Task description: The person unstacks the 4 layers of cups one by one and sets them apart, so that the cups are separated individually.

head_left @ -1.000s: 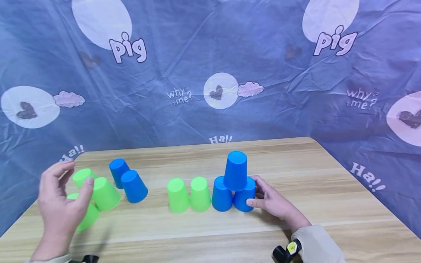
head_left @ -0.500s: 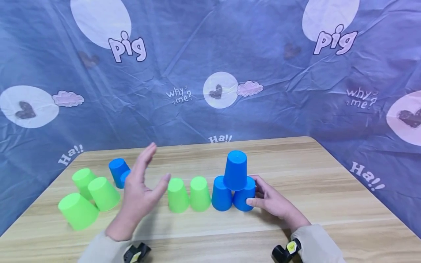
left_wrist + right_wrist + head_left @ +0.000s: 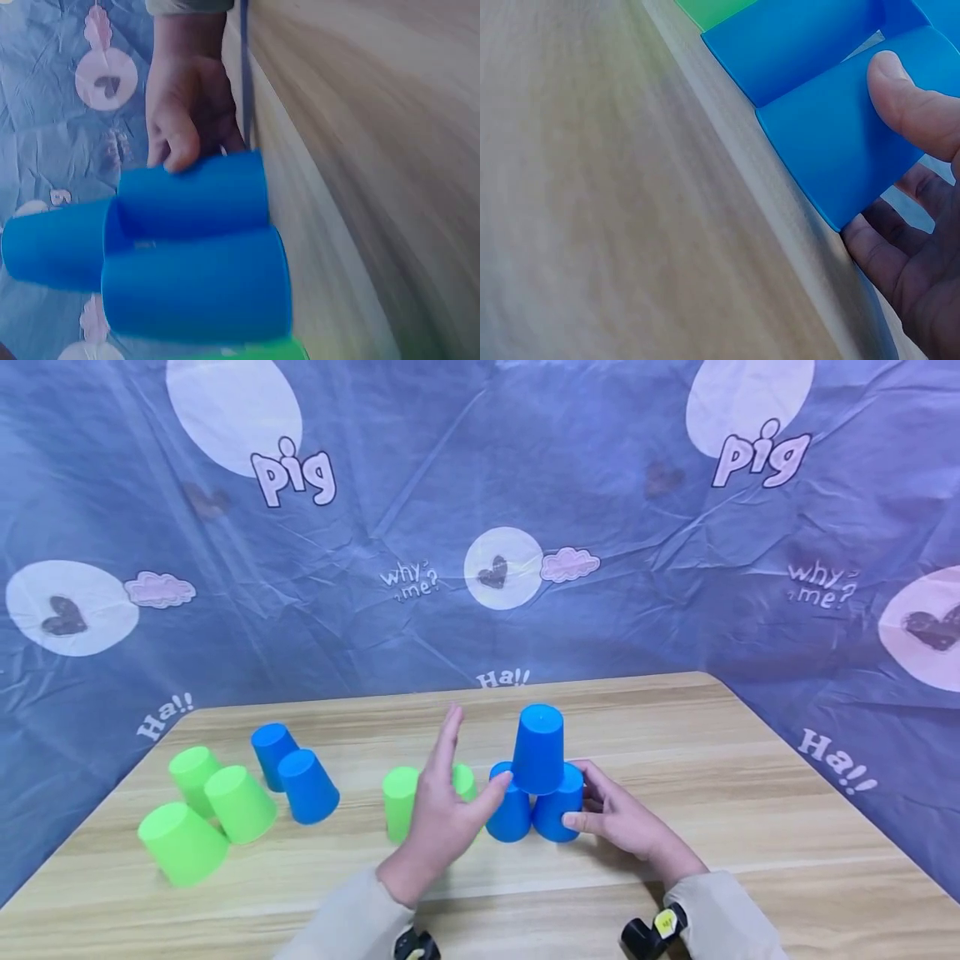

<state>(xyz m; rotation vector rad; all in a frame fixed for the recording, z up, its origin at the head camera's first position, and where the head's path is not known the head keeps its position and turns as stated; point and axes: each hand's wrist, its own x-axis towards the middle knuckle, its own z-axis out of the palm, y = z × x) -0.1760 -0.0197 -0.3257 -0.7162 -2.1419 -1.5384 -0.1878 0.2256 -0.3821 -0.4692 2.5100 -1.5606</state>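
Observation:
Three upside-down blue cups form a small pyramid. The top blue cup (image 3: 538, 747) bridges the lower left blue cup (image 3: 508, 818) and the lower right blue cup (image 3: 557, 810). My right hand (image 3: 618, 814) holds the lower right cup, thumb on its near side and fingers round its far side; the thumb (image 3: 904, 97) shows in the right wrist view. My left hand (image 3: 442, 810), fingers extended and thumb apart, holds nothing. It hovers left of the pyramid, partly hiding two upside-down green cups, the left one (image 3: 400, 802) and the right one (image 3: 463, 779).
At the left of the wooden table (image 3: 712, 760) stand three upside-down green cups, one of them the near green cup (image 3: 182, 845), and two blue cups, including the front blue cup (image 3: 307, 787). A printed blue cloth (image 3: 420, 460) hangs behind the table.
My left hand has moved right, from beside the left green cups past the left blue cups to the middle green cups. The right hand and the pyramid have stayed in place.

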